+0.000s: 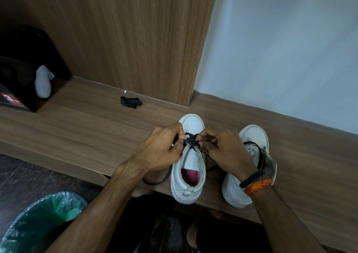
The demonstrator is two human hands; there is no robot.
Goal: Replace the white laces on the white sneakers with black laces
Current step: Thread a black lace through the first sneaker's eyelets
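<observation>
Now our left hand (160, 148) and right hand (224, 148) both pinch the black lace (190, 140) over the near sneaker (190, 167); the other sneaker (249, 144) stands just right of it.

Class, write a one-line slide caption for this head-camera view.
Both hands, left hand and right hand, thread a black lace through the left white sneaker on a wooden bench.
</observation>
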